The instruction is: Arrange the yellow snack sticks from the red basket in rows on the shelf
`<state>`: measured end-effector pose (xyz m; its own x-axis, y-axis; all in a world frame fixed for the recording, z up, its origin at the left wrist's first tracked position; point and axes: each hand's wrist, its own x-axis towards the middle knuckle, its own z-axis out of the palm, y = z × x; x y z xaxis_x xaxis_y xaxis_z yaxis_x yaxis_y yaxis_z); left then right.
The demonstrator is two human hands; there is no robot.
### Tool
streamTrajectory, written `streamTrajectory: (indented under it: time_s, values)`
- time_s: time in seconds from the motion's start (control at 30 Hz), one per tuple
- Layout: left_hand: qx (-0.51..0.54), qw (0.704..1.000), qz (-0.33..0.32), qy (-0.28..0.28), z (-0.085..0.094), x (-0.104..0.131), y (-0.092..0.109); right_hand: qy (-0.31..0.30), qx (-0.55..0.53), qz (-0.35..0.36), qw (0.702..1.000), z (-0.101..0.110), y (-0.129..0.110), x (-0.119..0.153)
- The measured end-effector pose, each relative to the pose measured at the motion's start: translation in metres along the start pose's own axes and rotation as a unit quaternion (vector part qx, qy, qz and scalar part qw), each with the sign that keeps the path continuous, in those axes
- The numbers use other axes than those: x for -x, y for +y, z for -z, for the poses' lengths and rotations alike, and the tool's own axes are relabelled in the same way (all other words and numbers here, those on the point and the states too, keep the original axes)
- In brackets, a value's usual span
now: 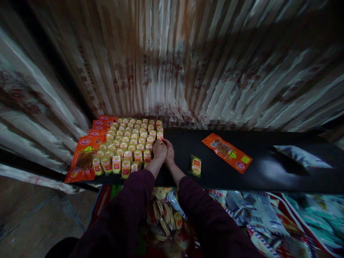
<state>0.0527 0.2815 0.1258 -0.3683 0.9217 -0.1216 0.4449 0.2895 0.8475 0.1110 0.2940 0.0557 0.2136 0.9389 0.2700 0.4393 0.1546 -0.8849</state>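
Observation:
Both of my hands meet at the right edge of a block of small yellow packaged cakes [133, 141] standing in close rows on the black shelf [182, 143]. My left hand [159, 149] and my right hand [169, 152] are closed side by side, their fingers at a wrapped cake [160, 135] at the end of a row. My hands partly hide that cake and its neighbours. A single wrapped cake [195, 166] lies apart on the shelf, right of my right hand.
Orange snack packets [85, 157] overlap at the shelf's left end. Another orange packet [227, 152] and a white-blue bag [301, 156] lie to the right. Below the front edge, bins hold loose cakes [163, 218] and snack bags [258, 211]. A pleated curtain [174, 71] hangs behind.

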Motion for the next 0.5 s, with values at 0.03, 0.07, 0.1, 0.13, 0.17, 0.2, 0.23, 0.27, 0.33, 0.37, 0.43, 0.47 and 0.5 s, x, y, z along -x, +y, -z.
streamTrajectory:
  time_s: [0.03, 0.07, 0.1, 0.13, 0.17, 0.2, 0.23, 0.27, 0.33, 0.37, 0.43, 0.47, 0.5]
  values:
    - [0.000, 1.000, 0.005, -0.006, 0.001, 0.000, 0.001, 0.000, -0.004, -0.002, 1.000, 0.000, 0.000, 0.000]
    - [0.002, 1.000, 0.008, -0.012, 0.002, 0.000, 0.001, 0.001, -0.007, -0.004, 1.000, 0.001, -0.001, 0.001]
    - [0.004, 1.000, 0.009, -0.015, 0.002, -0.001, 0.001, 0.001, -0.009, -0.006, 1.000, 0.001, -0.001, 0.001]
    - [0.006, 1.000, 0.007, -0.015, 0.002, -0.001, 0.001, 0.000, -0.009, -0.008, 1.000, 0.002, -0.002, 0.000]
    - [0.008, 1.000, 0.004, -0.013, 0.003, -0.001, 0.001, -0.002, -0.007, -0.009, 1.000, 0.002, -0.002, 0.000]
    - [0.009, 1.000, 0.001, -0.010, 0.002, -0.001, 0.001, -0.005, -0.003, -0.010, 1.000, 0.002, -0.002, -0.001]
    - [0.009, 1.000, -0.001, -0.009, 0.002, -0.001, 0.000, -0.009, 0.002, -0.010, 1.000, 0.003, -0.003, -0.002]
    - [0.008, 1.000, -0.003, -0.008, 0.001, -0.001, 0.000, -0.012, 0.011, -0.010, 1.000, 0.003, -0.003, -0.002]
    - [0.003, 1.000, -0.005, -0.011, 0.000, -0.002, -0.001, -0.011, 0.035, -0.007, 0.999, 0.003, -0.002, -0.004]
    - [0.000, 1.000, -0.005, -0.012, -0.001, -0.003, -0.001, -0.006, 0.048, -0.006, 0.999, 0.003, -0.002, -0.006]
    - [-0.005, 1.000, -0.005, -0.014, -0.002, -0.004, -0.002, 0.005, 0.067, -0.009, 0.998, 0.003, 0.000, -0.010]
    - [-0.006, 1.000, -0.004, -0.015, -0.003, -0.005, -0.003, 0.008, 0.071, -0.011, 0.997, 0.002, 0.001, -0.013]
    - [-0.006, 1.000, -0.003, -0.014, -0.005, -0.006, -0.003, 0.010, 0.072, -0.011, 0.997, 0.001, 0.002, -0.016]
